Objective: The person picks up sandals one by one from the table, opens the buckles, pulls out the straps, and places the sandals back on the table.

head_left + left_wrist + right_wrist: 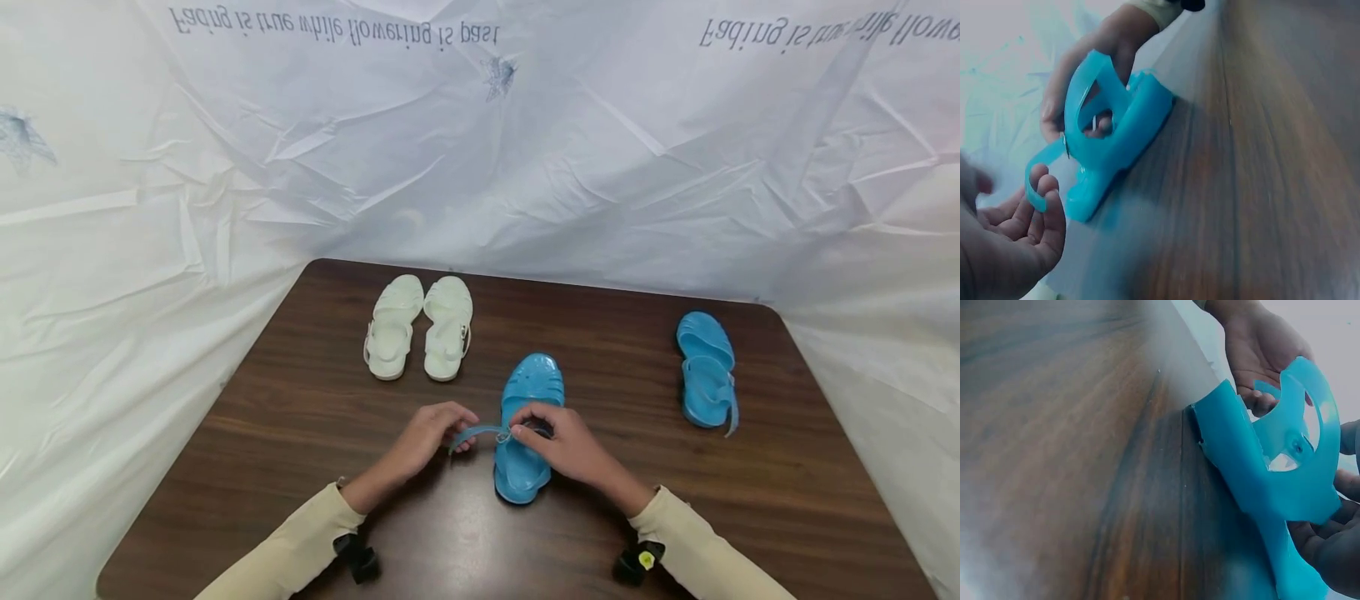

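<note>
Behind a dark brown table [262,417] hangs a wrinkled white sheet [480,167], with flower prints and writing that stands upside down. On this table, in the near middle, is the sandal [534,379], a blue one, with its toe pointing away from the person. It lies between the two hands, nearer to the right one. Its strap [477,432] passes out from the buckle [503,436] towards the left side.

The left hand [429,433], just beside the sandal, has its fingers curled about the free end of the strap; the thumb stands apart in the left wrist view, so how firm is this hold I cannot tell. The right hand [564,437] is over the sandal and pinches its side by the buckle.

In my judgement, the step in hand is the working of the strap at the buckle. The next move seems to call for a steady right hand and a surer grip of the left on the strap.

Farther off, to the left, two white sandals [447,312] lie side by side; well apart to the right is the other blue sandal [703,400], with its strap end hanging loose
</note>
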The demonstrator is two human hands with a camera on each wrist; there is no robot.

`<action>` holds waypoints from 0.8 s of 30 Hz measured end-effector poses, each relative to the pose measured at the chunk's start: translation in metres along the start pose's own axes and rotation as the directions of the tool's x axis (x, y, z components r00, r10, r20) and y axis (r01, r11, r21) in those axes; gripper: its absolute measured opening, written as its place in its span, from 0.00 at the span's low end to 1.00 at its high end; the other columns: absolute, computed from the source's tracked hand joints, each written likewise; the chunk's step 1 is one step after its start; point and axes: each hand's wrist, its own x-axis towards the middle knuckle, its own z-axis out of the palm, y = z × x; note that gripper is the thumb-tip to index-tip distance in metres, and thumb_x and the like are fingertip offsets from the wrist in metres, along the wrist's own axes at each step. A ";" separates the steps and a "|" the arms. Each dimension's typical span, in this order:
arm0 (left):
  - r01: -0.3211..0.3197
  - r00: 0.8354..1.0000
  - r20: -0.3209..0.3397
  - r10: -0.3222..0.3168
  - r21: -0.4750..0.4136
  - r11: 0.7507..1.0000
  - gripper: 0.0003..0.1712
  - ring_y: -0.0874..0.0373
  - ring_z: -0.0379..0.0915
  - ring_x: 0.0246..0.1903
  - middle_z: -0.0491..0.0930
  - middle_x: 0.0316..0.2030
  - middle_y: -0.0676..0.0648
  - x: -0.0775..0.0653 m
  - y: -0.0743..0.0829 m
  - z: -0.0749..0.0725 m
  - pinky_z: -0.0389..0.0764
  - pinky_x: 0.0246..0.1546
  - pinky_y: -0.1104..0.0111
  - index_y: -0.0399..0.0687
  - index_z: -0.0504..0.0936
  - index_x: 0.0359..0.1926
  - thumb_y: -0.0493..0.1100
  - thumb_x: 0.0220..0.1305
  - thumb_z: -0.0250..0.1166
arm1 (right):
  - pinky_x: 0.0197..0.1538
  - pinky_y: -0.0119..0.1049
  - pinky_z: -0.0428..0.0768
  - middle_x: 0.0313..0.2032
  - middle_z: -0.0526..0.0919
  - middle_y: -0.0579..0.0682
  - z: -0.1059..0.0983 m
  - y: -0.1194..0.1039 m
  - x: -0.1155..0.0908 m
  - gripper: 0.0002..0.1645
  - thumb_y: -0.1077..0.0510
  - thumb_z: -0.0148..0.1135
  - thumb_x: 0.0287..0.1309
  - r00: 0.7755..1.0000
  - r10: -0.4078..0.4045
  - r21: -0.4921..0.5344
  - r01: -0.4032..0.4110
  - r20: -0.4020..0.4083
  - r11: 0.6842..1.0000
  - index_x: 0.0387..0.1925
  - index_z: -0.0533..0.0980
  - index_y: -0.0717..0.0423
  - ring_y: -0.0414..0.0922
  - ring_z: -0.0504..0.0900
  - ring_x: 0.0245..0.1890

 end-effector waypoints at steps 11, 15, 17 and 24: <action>-0.089 0.992 0.114 0.049 0.377 0.922 0.10 0.63 0.77 0.26 0.84 0.32 0.54 0.000 -0.007 0.001 0.80 0.28 0.69 0.48 0.87 0.44 0.46 0.74 0.62 | 0.38 0.33 0.80 0.37 0.85 0.38 -0.008 0.001 -0.003 0.10 0.49 0.63 0.72 0.999 0.052 -0.085 -0.053 -0.016 0.995 0.44 0.84 0.47 0.36 0.80 0.35; -0.123 0.990 0.112 0.080 0.460 0.879 0.10 0.67 0.80 0.34 0.85 0.35 0.58 0.005 0.001 0.008 0.82 0.37 0.70 0.52 0.87 0.47 0.49 0.74 0.63 | 0.37 0.32 0.80 0.36 0.85 0.38 -0.008 0.000 -0.002 0.09 0.49 0.63 0.71 0.997 0.076 -0.116 -0.076 -0.005 0.990 0.42 0.85 0.46 0.35 0.80 0.35; -0.140 0.989 0.114 0.098 0.463 0.875 0.12 0.68 0.81 0.37 0.85 0.37 0.58 0.008 0.005 0.014 0.82 0.40 0.71 0.51 0.86 0.48 0.51 0.72 0.64 | 0.37 0.32 0.80 0.36 0.85 0.38 -0.008 -0.002 -0.001 0.08 0.50 0.64 0.71 0.996 0.092 -0.120 -0.090 0.006 0.989 0.41 0.85 0.47 0.35 0.80 0.34; -0.215 0.976 0.141 0.166 0.501 0.838 0.15 0.69 0.78 0.34 0.84 0.38 0.57 0.020 0.014 0.034 0.80 0.37 0.72 0.53 0.86 0.46 0.56 0.67 0.69 | 0.32 0.31 0.77 0.32 0.83 0.41 -0.010 -0.006 0.001 0.07 0.51 0.63 0.71 0.984 0.176 -0.092 -0.172 0.031 0.981 0.38 0.83 0.48 0.38 0.78 0.30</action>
